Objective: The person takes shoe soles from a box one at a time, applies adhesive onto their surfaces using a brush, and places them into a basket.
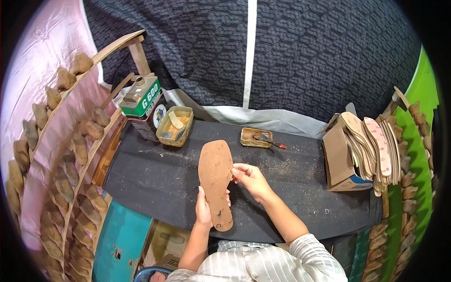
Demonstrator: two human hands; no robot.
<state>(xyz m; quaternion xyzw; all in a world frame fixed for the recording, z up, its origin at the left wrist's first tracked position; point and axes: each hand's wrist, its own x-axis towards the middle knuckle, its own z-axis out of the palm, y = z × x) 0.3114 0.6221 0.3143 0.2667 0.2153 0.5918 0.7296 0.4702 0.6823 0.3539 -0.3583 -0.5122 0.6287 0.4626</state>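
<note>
A brown insole (215, 181), marked with dark specks along its surface, is held up over the black-covered table (286, 202). Its wide toe end points away from me and its narrow heel end towards me. My left hand (203, 210) wraps around the lower part, thumb on the left edge and fingertips showing at the right edge. At the right edge, higher up, my right hand (251, 181) pinches with thumb and forefinger. Whether a small bit is between those fingertips is too small to tell.
Back left stand a green and black metal can (143, 105) and a yellowish tub (174, 127) with a pale scraper-like piece. A small tray with a brush (263, 137) lies at the back. Right, a cardboard box (339, 157) holds stacked insoles (371, 145). Racks of shoe lasts (66, 183) flank the table.
</note>
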